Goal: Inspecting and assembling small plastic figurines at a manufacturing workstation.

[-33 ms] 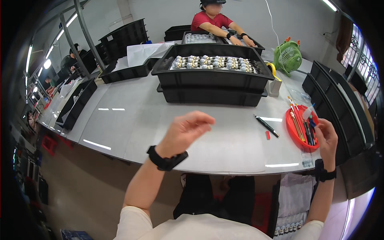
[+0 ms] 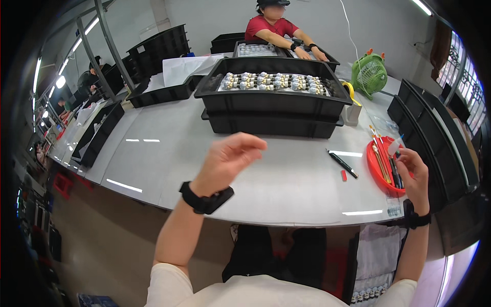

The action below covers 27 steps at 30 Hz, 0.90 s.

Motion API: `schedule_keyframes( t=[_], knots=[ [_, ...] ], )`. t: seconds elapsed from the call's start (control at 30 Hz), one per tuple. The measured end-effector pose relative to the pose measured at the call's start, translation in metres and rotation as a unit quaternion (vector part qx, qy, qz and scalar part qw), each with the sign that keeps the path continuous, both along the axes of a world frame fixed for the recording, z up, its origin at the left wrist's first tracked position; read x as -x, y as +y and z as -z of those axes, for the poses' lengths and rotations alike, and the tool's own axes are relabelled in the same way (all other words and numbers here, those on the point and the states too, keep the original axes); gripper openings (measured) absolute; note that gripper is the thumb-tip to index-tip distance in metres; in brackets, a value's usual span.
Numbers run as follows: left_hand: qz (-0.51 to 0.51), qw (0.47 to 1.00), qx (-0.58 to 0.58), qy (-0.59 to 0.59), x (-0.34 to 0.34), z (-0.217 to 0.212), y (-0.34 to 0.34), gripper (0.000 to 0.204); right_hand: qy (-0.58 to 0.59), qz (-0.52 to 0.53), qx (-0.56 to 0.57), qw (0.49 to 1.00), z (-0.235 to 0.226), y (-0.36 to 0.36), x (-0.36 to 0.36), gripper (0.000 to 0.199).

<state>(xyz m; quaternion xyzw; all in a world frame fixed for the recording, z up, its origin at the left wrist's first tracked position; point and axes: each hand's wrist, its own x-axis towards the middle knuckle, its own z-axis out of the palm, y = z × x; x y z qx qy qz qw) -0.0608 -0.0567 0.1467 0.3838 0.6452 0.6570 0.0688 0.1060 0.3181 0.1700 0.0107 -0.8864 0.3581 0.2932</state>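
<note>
My left hand (image 2: pixel 230 159) hovers above the middle of the white table. Its fingers curl in toward the thumb, and whatever may be between the tips is hidden. At the right, my right hand (image 2: pixel 413 173) reaches over the rim of a red plastic basket (image 2: pixel 376 176), thumb and forefinger apart beside a small whitish translucent bottle (image 2: pixel 393 148). Slim paintbrushes (image 2: pixel 379 153) and dark pens lie in the basket. To its left rest a dark green pen (image 2: pixel 342 162) and a small red block (image 2: pixel 343 176).
Two stacked black crates (image 2: pixel 271 106) stand ahead; rows of small white-and-gold figures (image 2: pixel 266 81) fill the top one. Behind them a person in red (image 2: pixel 271 28) handles trays. A green fan (image 2: pixel 369 75), a yellow tape roll (image 2: pixel 349 89) and black crates (image 2: pixel 427 133) are at the right.
My left hand has shifted slightly left and up. The right hand has moved a little left, its fingers nearer the small bottle in the basket.
</note>
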Motion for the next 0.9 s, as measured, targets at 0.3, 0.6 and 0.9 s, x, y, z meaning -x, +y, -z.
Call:
schedule_keyframes(
  t=[0.3, 0.6, 0.9],
  knots=[
    [-0.166, 0.961, 0.177, 0.132, 0.157, -0.082, -0.054, 0.019, -0.089, -0.114, -0.190, 0.971, -0.057, -0.047, 0.168, 0.028],
    [-0.107, 0.821, 0.482, 0.287, 0.269, -0.102, 0.017, 0.040, -0.123, -0.169, -0.348, 0.914, -0.058, -0.059, 0.343, 0.032],
    [0.046, 0.745, 0.615, 0.256, 0.337, -0.047, 0.120, 0.081, -0.276, -0.193, -0.317, 0.887, 0.000, -0.056, 0.469, 0.080]
  ],
)
